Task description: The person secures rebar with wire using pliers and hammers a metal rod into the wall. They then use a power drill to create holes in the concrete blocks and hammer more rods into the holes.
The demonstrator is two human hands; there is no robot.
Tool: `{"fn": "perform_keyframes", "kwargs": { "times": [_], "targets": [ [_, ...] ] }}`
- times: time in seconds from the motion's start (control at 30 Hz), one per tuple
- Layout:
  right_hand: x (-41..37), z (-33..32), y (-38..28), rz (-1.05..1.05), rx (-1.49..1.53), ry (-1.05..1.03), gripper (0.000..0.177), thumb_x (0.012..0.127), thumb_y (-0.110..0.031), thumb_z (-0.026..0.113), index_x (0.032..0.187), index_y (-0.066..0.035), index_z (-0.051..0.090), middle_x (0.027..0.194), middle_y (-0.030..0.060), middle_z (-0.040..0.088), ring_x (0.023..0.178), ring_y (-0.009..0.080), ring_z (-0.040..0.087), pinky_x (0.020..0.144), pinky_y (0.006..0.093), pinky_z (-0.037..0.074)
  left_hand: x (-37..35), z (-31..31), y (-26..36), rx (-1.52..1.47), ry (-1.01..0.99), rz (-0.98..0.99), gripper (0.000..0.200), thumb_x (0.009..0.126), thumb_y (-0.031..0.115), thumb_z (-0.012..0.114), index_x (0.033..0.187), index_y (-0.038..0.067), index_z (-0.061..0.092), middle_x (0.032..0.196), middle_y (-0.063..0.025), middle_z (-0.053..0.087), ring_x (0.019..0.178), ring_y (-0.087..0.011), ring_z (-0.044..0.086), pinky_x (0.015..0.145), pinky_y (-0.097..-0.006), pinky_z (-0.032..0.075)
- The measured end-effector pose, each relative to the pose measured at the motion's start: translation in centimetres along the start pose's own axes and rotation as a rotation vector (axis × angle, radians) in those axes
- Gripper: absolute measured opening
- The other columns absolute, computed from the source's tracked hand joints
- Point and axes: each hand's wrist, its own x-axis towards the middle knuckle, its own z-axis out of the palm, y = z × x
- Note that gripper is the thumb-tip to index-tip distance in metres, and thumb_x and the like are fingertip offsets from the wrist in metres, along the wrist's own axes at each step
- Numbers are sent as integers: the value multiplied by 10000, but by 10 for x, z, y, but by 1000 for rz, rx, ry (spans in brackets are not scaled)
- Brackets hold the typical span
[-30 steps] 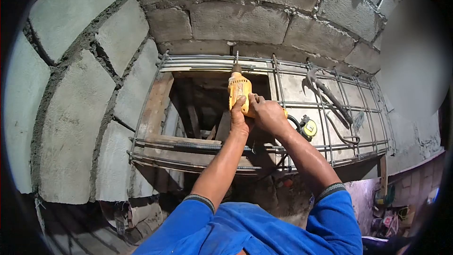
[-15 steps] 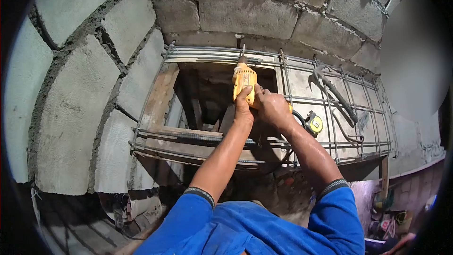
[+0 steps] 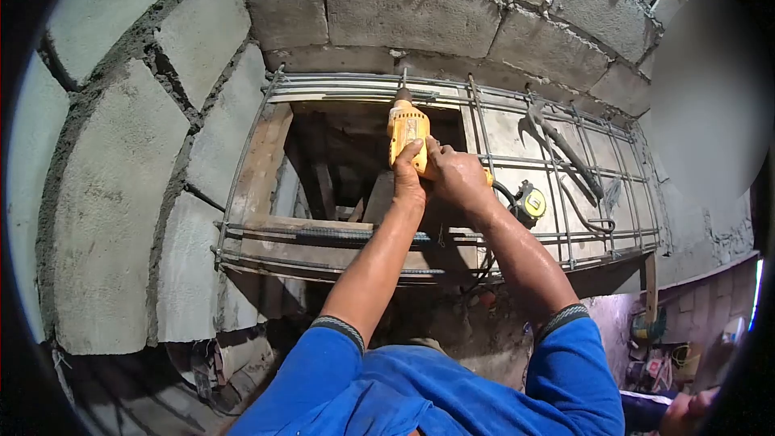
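Note:
A yellow power drill [image 3: 409, 125] is in both my hands, its bit [image 3: 404, 79] aimed at the base of the block wall. My left hand [image 3: 409, 173] presses against the rear of the drill body, thumb up along its back. Around the handle, on the right side, my right hand [image 3: 458, 178] is closed, with its fingers partly hidden. The bit's tip overlaps the lowest wall joint, just past the steel bars [image 3: 347, 81]. Below the drill is a dark opening in the wooden formwork [image 3: 266, 161].
Concrete block walls [image 3: 412, 20] rise ahead and at left. On the boards at right lie a hammer [image 3: 569, 161], a yellow tape measure [image 3: 530, 203] and a bent steel rod [image 3: 583, 214] among tied rebar. Another person's hand [image 3: 686, 413] shows at lower right.
The whole view has shifted slightly, so the drill and formwork sit a little further left and up. Both hands keep their hold on the drill. The other person's hand at lower right has moved.

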Motion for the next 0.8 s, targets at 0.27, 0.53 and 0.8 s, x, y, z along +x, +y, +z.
{"fn": "perform_keyframes", "kwargs": {
  "times": [0.27,0.53,0.8],
  "targets": [
    [5,-4,-12,-2,-35,6,592,787,-103,665,1343,35,515,924,178,687,767,335,716,658,428,579,-3,5,10,73,35,54,454,804,216,715,1187,16,575,935,-101,665,833,-236,683,796,-369,580],
    [7,-1,-12,38,-23,-3,667,772,-122,674,1402,-21,478,944,183,684,787,369,709,675,470,562,2,2,9,87,30,32,425,826,270,693,1151,5,619,936,-100,698,834,-238,695,795,-347,565],
    [9,-4,-11,48,-49,-11,657,774,-117,678,1393,-9,487,960,183,687,793,353,713,674,449,570,4,2,9,58,42,-6,444,812,262,703,1160,2,612,939,-100,700,839,-241,694,802,-349,569]
  ]
}}
